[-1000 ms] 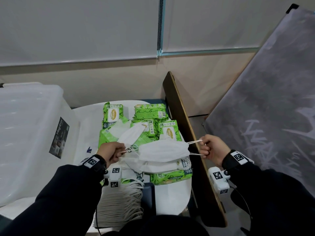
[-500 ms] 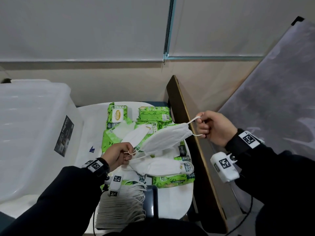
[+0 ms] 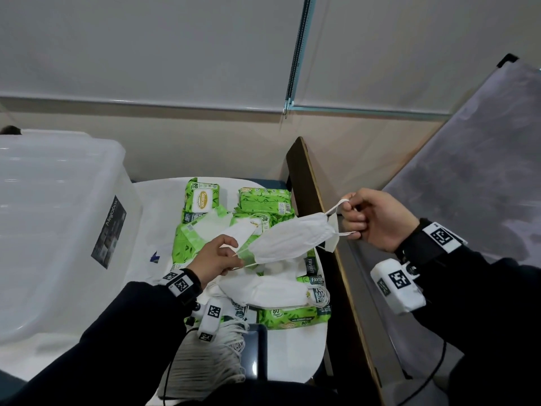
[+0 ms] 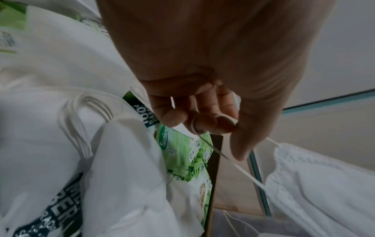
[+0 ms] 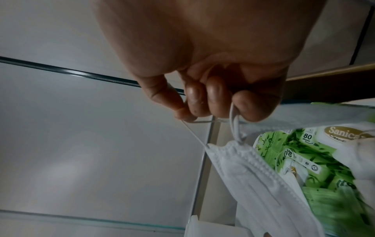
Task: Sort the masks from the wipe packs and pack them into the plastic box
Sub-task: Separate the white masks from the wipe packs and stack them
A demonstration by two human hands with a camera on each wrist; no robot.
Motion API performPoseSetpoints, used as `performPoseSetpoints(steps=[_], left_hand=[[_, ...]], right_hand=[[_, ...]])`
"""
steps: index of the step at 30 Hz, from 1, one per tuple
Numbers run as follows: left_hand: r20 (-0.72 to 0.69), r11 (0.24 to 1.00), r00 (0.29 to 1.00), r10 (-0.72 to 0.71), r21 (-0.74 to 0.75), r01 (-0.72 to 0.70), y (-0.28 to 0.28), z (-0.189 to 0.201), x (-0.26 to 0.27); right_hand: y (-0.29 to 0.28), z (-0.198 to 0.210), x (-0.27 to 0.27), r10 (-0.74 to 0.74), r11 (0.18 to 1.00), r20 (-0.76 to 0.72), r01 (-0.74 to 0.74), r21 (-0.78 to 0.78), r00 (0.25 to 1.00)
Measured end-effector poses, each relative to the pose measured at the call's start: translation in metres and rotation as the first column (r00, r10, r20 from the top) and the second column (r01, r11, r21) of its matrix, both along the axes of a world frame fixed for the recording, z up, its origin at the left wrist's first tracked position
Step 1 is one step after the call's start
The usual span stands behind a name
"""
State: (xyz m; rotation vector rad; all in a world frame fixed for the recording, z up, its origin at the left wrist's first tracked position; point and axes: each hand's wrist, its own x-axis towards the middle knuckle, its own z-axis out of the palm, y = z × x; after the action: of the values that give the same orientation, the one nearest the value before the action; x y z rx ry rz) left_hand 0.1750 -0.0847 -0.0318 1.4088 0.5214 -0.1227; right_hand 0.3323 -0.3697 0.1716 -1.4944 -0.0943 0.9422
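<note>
A white folded mask (image 3: 289, 238) (image 4: 316, 184) (image 5: 263, 181) hangs stretched in the air above the table, tilted up to the right. My left hand (image 3: 218, 256) (image 4: 202, 123) pinches its left ear loop. My right hand (image 3: 366, 218) (image 5: 213, 105) grips the right ear loops, higher than the left. Below lie more white masks (image 3: 263, 291) on green wipe packs (image 3: 202, 197) spread over the white table (image 3: 295, 353). A stack of masks (image 3: 205, 364) sits at the near edge under my left forearm. The clear plastic box (image 3: 58, 230) stands at the left.
A brown wooden board (image 3: 322, 224) stands on edge along the table's right side. A grey leaning panel (image 3: 468, 171) fills the right. A wall with window blinds is behind the table.
Both hands have lifted the mask off the pile. The right hand rose and moved right, so the mask went from level to tilted up on the right.
</note>
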Motion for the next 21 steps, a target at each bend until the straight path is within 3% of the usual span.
performPoseSetpoints(steps=[4,8,12,17,19,21], left_hand=[[-0.020,0.972,0.995,-0.096,0.212,0.098,-0.010,-0.002,0.013],[-0.202,0.839,0.940,-0.275,0.427,0.337,-0.027,0.002,0.032],[-0.195,0.795,0.914,-0.356,0.450,0.406,-0.048,0.013,0.048],[-0.129,0.656,0.827,-0.547,0.549,0.519,-0.062,0.025,0.060],[-0.089,0.671,0.806,-0.585,0.506,0.542,-0.068,0.024,0.061],[-0.055,0.724,0.830,-0.554,0.459,0.514,-0.074,0.019,0.060]], right_hand=[[0.003,0.011,-0.003,0.037,0.999,0.030,-0.036,-0.038,0.999],[0.015,0.022,-0.010,0.108,0.990,0.064,-0.101,-0.102,0.992],[0.028,0.030,-0.017,0.195,0.969,0.080,-0.180,-0.170,0.977],[0.039,0.037,-0.022,0.270,0.948,0.054,-0.255,-0.187,0.961],[0.042,0.040,-0.024,0.287,0.943,0.050,-0.273,-0.192,0.957],[0.043,0.041,-0.024,0.305,0.937,0.054,-0.289,-0.197,0.951]])
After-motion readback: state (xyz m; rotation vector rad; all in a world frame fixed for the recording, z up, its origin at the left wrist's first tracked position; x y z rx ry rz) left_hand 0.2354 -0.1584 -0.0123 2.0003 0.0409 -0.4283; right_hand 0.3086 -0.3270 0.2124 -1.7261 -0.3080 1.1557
